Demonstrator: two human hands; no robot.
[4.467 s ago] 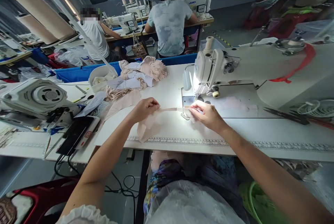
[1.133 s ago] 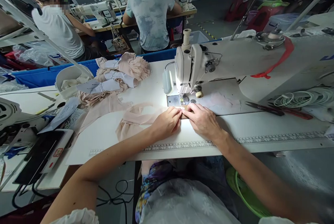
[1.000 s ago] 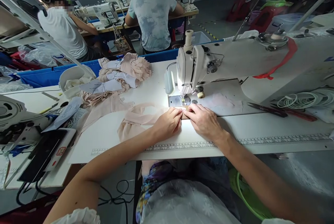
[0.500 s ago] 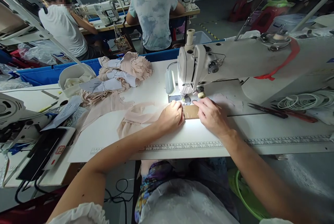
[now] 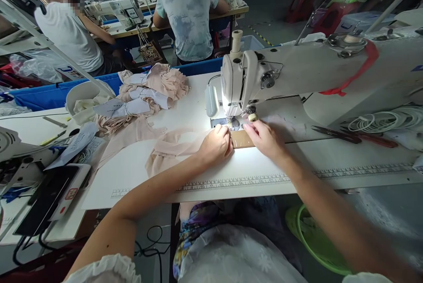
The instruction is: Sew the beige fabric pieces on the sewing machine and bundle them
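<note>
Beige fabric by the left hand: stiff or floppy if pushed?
Probably floppy: the beige fabric lies in folds and wrinkles on the table. It is likely light and thin. Pushed, it would probably bunch rather than slide whole; the left hand rests on its end.

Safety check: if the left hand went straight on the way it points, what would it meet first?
Probably the presser foot under the sewing machine head, just beyond the left hand; depth is unclear.

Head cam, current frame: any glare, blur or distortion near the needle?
Head view: glare washes out the table around the left hand and right hand; sewing machine is sharp; printed ruler bows from wide-angle distortion; lower right corner is smeared.
</note>
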